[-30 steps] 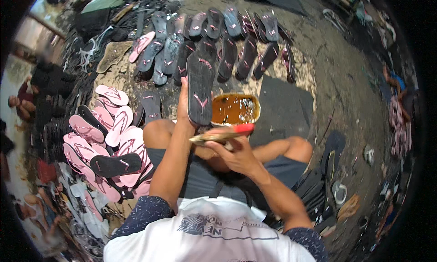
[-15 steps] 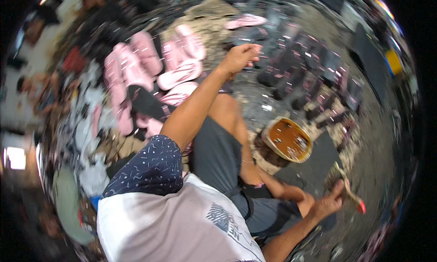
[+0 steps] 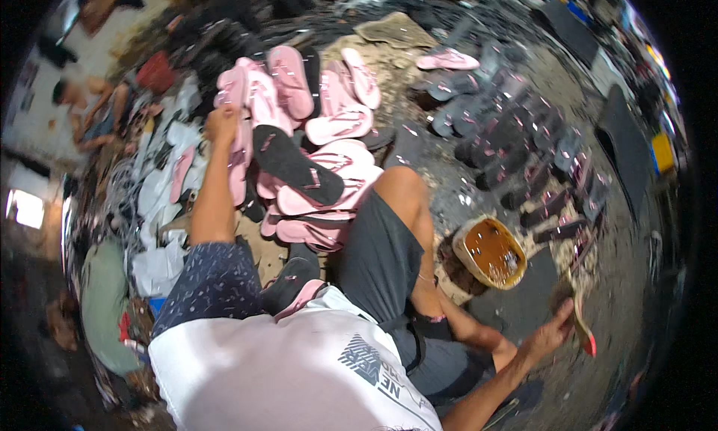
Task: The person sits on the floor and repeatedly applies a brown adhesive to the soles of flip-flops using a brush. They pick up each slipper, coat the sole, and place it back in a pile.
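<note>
On the left, my left hand [image 3: 222, 126] reaches out to a pile of pink flip-flops, its fingers closed at the edge of a pink flip-flop [image 3: 231, 87]. More pink flip-flops [image 3: 340, 124] lie stacked beside it, with a dark-soled one [image 3: 295, 161] on top, sole up. At the lower right my right hand [image 3: 550, 337] grips a brush [image 3: 580, 319] with a curved wooden handle and a red end. Its bristle end is blurred. Between my right hand and the pile stands a tub [image 3: 467, 263] of glossy amber-brown liquid [image 3: 490, 248].
Rows of dark flip-flops [image 3: 516, 135] cover the ground at the right. A single pink flip-flop [image 3: 447, 60] lies at the far side. Dark sheets [image 3: 624, 150] lean farther right. Scraps and white bags [image 3: 161, 259] crowd the left, where another person [image 3: 93, 109] sits.
My left hand has moved from the far middle, over the ground, leftward to the pink pile. My right hand still holds the brush at the lower right. The view has shifted slightly.
</note>
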Available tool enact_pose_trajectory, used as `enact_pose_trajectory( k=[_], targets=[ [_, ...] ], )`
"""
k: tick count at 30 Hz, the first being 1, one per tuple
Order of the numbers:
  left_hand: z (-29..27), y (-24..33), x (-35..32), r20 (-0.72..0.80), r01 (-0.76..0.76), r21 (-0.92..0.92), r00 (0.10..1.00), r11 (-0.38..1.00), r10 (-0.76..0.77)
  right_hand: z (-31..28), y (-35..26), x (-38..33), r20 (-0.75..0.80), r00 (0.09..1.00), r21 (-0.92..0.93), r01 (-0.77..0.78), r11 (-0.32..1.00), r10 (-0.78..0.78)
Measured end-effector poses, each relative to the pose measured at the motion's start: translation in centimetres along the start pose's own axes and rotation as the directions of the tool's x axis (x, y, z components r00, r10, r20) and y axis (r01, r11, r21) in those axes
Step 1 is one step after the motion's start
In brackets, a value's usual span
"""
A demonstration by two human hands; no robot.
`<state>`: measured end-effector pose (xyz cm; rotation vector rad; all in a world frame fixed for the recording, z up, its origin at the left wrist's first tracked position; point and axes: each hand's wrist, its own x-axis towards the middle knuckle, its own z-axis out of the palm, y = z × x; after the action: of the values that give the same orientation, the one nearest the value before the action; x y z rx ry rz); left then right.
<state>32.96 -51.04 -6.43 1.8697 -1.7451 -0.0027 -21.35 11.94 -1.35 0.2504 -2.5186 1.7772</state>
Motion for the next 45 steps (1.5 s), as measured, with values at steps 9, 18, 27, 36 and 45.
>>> enact_pose_trajectory(
  k=[9, 18, 27, 36, 45],
  targets=[
    [-5.5, 20.1, -19.3, 0.112, -0.358, -0.628, 0.837, 0.691, 0.535, 11.6, 7.2, 2.0, 0.433, 0.87, -0.366, 0.409, 0.836, -0.237],
    [-4.1, 25.5, -29.1, 0.334, -0.377, -0.744, 0.507, 0.552, 0.795, 3.6, 9.3, 2.4, 0.347, 0.814, -0.25, 0.559, 0.79, -0.466],
    [-4.3, 34.4, -39.7, 0.597, 0.961, -0.255, 0.073, 0.103, 0.799, 7.9, -7.1, -1.1, 0.266, 0.959, 0.377, -0.013, 0.926, -0.094],
    [-3.5, 34.8, -41.3, 0.532, 0.997, 0.033, -0.078, 0.071, 0.843, 10.0, -4.8, -4.0, 0.139, 0.712, 0.134, 0.675, 0.725, -0.689],
    [-4.1, 33.3, -41.7, 0.581, 0.999, 0.033, -0.045, 0.031, 0.813, 9.4, -5.2, -2.0, 0.111, 0.955, 0.465, 0.194, 0.864, -0.274]
  ],
)
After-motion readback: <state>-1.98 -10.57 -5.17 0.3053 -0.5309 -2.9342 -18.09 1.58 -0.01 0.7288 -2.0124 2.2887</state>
